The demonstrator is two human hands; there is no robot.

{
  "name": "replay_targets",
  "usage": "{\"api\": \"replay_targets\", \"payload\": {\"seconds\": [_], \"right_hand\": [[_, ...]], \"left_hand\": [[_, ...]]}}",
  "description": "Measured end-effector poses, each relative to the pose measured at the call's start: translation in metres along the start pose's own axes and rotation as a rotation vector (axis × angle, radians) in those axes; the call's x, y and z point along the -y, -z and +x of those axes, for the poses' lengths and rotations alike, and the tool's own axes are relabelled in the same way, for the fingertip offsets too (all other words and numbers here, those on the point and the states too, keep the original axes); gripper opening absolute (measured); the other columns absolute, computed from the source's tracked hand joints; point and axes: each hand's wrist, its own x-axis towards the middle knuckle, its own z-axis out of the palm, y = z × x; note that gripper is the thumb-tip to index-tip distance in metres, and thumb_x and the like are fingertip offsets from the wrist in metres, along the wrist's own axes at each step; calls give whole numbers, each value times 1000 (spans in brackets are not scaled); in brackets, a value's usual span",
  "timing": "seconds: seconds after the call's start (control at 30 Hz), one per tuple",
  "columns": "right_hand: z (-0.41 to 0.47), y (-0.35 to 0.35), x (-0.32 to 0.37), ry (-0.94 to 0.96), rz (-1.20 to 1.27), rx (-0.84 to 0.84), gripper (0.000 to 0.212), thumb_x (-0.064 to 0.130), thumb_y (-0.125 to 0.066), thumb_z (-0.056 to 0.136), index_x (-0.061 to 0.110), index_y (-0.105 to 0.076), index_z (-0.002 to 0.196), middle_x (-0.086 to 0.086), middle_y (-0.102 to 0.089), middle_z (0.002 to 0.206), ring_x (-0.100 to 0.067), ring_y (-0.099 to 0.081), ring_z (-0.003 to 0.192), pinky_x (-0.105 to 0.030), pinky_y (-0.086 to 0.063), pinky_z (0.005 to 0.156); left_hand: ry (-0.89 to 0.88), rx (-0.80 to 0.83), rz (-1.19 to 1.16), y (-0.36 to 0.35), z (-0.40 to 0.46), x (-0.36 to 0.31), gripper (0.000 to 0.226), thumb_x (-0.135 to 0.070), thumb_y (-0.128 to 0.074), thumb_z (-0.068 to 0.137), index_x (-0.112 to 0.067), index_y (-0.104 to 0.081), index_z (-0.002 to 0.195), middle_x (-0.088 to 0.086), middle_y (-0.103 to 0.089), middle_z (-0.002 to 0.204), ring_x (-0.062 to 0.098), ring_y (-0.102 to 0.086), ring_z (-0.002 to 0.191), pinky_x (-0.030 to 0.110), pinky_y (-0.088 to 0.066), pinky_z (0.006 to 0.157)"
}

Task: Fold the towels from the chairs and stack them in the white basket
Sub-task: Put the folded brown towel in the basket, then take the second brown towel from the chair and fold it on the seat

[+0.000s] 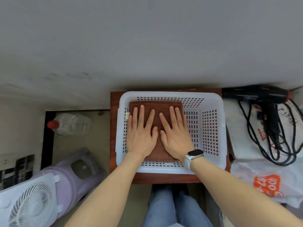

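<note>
A white perforated basket point(211, 128) stands on a small reddish-brown table point(165, 178) against the wall. A folded brown towel point(156, 106) lies flat in the basket's left half. My left hand point(141, 133) and my right hand point(174, 133) lie side by side on top of it, palms down with fingers straight and spread, pressing on the cloth. A watch with a white strap is on my right wrist. The towel's lower part is hidden under my hands.
A black hair dryer point(260, 97) with coiled cord lies on white bags point(262, 179) to the right. Left of the table are a plastic bottle with red cap point(70, 123), a purple stool point(78, 174) and a white fan point(31, 202) on the floor.
</note>
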Motion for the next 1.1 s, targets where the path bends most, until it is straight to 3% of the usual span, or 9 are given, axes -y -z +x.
{"api": "replay_targets", "payload": {"seconds": [0.1, 0.17, 0.27, 0.43, 0.7, 0.83, 1.0, 1.1], "right_hand": [[1, 15, 1, 9, 88, 67, 58, 37, -21, 90, 20, -21, 146, -13, -4, 156, -23, 12, 141, -45, 2, 115], [-1, 31, 1, 21, 142, 79, 50, 26, -31, 93, 19, -30, 143, -12, -8, 156, -26, 4, 144, -45, -1, 117], [-9, 60, 0, -31, 230, 27, 40, 15, -38, 93, 14, -47, 133, -13, -31, 149, -27, -20, 142, -43, -13, 117], [-35, 97, 10, 9, 311, 88, 38, 16, -39, 93, 11, -48, 130, -8, -54, 131, -24, -47, 123, -35, -37, 105], [-113, 117, 103, 432, 284, 275, 32, 14, -38, 91, 13, -55, 118, -6, -61, 118, -25, -56, 111, -32, -42, 90], [-167, 113, 176, 701, 192, 362, 32, 15, -38, 91, 14, -56, 117, -4, -61, 120, -24, -56, 112, -30, -43, 93], [-265, 89, 271, 994, 24, 525, 16, 10, -38, 86, 15, -52, 80, -15, -62, 105, -36, -57, 99, -34, -42, 76], [-340, 67, 320, 1167, -63, 606, 18, 10, -39, 89, 7, -56, 91, -14, -62, 97, -34, -59, 98, -33, -42, 77]], "left_hand": [[-7, 47, -48, 12, 2, 0, 57, -39, -23, 92, -23, -15, 146, 11, -11, 155, 23, 3, 142, 38, 4, 115], [-16, 82, -128, 23, 2, -1, 54, -34, -30, 96, -24, -14, 146, 8, -6, 157, 21, 6, 144, 35, 5, 115], [96, 42, -369, 51, -11, -5, 50, -23, -41, 95, -18, -28, 143, 7, -18, 155, 22, -12, 144, 32, -15, 115], [325, -102, -501, 101, -65, -13, 44, -23, -45, 93, -17, -39, 136, 1, -37, 143, 18, -40, 127, 34, -41, 99], [812, -345, -450, 143, -241, 6, 33, -24, -48, 91, -15, -54, 123, 4, -52, 130, 23, -47, 120, 39, -36, 103], [1022, -433, -438, 146, -352, 10, 31, -23, -51, 90, -11, -59, 118, 8, -59, 122, 27, -52, 115, 37, -40, 98], [1326, -574, -478, 132, -500, -2, 39, -36, -42, 85, -13, -63, 109, 11, -63, 113, 31, -57, 108, 38, -45, 91], [1489, -624, -453, 116, -590, -9, 32, -25, -48, 91, -14, -57, 120, 8, -59, 124, 27, -53, 116, 33, -40, 95]]}}
